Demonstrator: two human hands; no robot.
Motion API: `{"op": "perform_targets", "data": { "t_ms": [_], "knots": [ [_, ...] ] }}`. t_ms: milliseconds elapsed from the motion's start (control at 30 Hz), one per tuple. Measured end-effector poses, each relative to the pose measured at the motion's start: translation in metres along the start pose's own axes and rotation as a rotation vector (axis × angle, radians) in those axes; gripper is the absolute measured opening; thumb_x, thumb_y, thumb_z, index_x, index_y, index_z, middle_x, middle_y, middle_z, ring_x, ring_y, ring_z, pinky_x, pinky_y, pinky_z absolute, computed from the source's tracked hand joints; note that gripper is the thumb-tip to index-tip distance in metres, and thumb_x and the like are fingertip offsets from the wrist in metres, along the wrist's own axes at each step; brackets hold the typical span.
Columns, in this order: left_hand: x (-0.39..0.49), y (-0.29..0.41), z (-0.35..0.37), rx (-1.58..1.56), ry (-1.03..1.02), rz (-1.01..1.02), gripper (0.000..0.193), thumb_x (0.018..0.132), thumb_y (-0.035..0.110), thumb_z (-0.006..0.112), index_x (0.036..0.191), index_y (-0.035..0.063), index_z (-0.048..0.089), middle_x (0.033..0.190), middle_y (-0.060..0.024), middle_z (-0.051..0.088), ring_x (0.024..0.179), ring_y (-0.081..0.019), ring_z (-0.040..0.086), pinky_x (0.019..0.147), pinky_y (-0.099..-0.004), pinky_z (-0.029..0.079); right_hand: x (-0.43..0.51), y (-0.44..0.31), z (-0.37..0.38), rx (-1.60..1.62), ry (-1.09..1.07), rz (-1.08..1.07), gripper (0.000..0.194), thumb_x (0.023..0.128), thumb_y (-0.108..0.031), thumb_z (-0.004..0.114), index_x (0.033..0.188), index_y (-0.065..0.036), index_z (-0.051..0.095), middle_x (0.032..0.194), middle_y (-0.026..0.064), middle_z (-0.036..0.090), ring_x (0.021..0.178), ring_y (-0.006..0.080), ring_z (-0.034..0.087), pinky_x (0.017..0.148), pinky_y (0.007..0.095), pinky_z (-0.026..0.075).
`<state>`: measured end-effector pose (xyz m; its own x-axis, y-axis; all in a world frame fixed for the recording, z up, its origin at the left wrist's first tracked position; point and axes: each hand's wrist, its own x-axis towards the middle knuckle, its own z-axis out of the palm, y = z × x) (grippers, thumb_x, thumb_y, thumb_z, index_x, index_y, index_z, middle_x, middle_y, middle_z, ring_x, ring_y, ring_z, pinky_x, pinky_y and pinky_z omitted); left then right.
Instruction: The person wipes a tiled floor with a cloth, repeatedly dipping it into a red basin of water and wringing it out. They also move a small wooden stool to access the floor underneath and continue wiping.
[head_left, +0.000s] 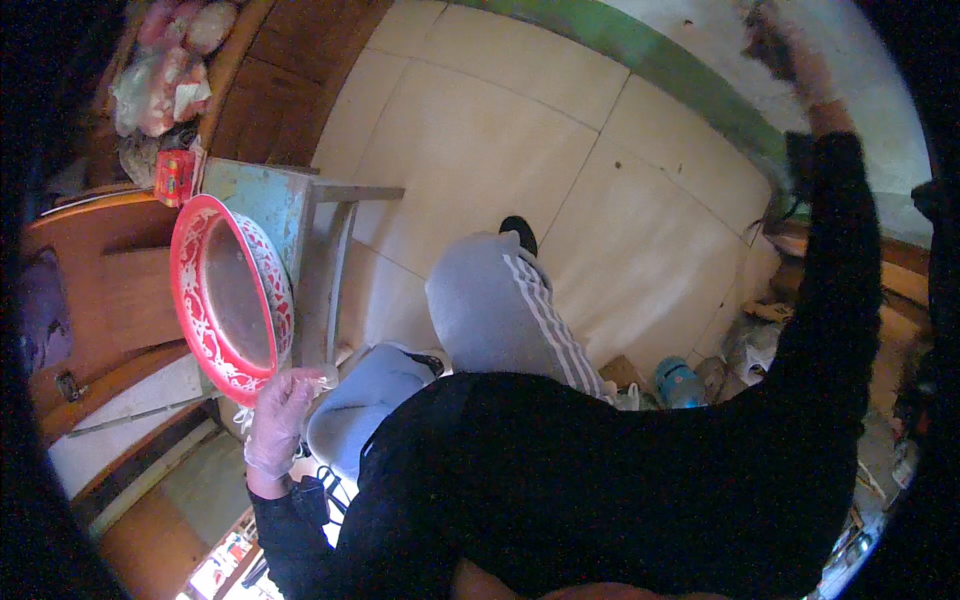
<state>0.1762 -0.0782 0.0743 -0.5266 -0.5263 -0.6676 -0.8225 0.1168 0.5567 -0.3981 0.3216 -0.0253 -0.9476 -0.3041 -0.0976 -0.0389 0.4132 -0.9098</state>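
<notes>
My left hand (279, 420) wears a thin clear plastic glove, its loose fingertips bunched near the right side. It overlaps the near rim of a red and white enamel basin (187, 300); whether the fingers grip that rim is not plain. The basin appears tilted against the pale blue, worn wooden table or stool (259, 180), and its inside is a dull grey. Far up at the right, my right hand (787, 56) reaches out in front of the pale wall. It is blurred and partly dark, so what it holds, if anything, cannot be made out.
A small red packet (175, 177) sits beside the basin, with filled plastic bags (161, 90) beyond. Brown wooden furniture (112, 300) stands at left. Tiled floor (525, 135) meets a green-banded wall (645, 52). A blue-green container (677, 382) and bags lie at right.
</notes>
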Motion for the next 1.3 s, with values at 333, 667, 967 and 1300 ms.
{"op": "perform_targets", "data": {
  "t_ms": [333,667,967,1300],
  "knots": [
    [0.027,-0.016,0.010,0.047,-0.027,-0.154,0.023,0.096,0.014,0.050,0.110,-0.0012,0.061,0.100,-0.0054,0.065,0.092,-0.0113,0.058,0.086,-0.0253,0.045,-0.112,0.241,0.213,0.301,-0.345,0.494,0.028,0.082,-0.010,0.060,0.107,0.002,0.062,0.080,0.0090,0.065,0.056,0.0183,0.060,0.051,0.0327,0.052],
    [0.065,-0.022,0.025,-0.048,-0.073,-0.285,0.024,0.095,0.013,0.051,0.111,-0.0002,0.061,0.105,-0.0080,0.066,0.098,-0.0138,0.059,0.091,-0.0270,0.043,-0.159,0.338,0.362,-0.386,-0.800,0.470,0.070,0.086,-0.025,0.062,0.144,-0.004,0.030,0.087,0.0195,0.068,0.068,0.0273,0.067,0.064,0.0352,0.054],
    [0.087,-0.020,0.023,-0.034,-0.100,-0.354,0.025,0.096,0.016,0.053,0.112,-0.0002,0.061,0.110,-0.0096,0.065,0.102,-0.0160,0.059,0.095,-0.0291,0.043,-0.129,0.334,0.410,-0.718,-0.867,0.536,0.093,0.087,-0.030,0.057,0.149,-0.015,-0.011,0.102,0.0252,0.065,0.093,0.0357,0.065,0.081,0.0456,0.050],
    [0.097,-0.021,0.023,-0.019,-0.121,-0.349,0.024,0.096,0.013,0.051,0.113,0.0003,0.061,0.111,-0.0098,0.065,0.103,-0.0162,0.059,0.096,-0.0288,0.043,-0.142,0.318,0.419,-0.739,-0.945,0.316,0.079,0.083,-0.030,0.062,0.148,-0.011,0.021,0.112,0.0254,0.062,0.103,0.0384,0.061,0.088,0.0445,0.049]
  ]
}}
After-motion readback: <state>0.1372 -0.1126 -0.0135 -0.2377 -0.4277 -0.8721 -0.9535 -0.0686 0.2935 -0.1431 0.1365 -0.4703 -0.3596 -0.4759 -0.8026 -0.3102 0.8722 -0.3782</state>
